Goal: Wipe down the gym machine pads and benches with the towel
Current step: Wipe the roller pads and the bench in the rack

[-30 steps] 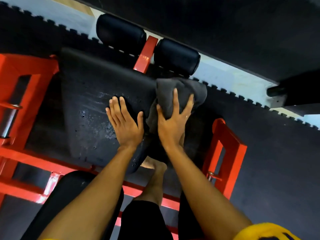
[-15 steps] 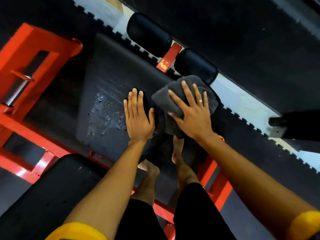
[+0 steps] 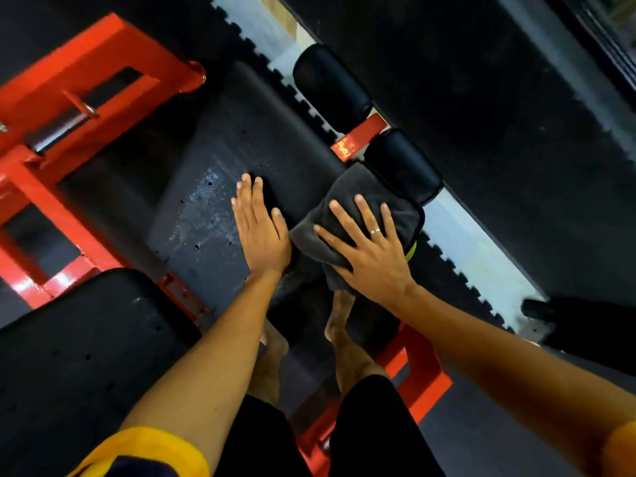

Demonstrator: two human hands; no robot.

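The right grip is pressing down flat, fingers straight and spread, on the dark grey towel, which is lying bunched at the right edge of the black padded surface, just beside a roller pad. The left grip is resting open, fingers together, on the surface beside the towel. Wet droplets are glistening on the padding.

Matt cloth towel on wet-glossy vinyl pad (red painted-metal frame).
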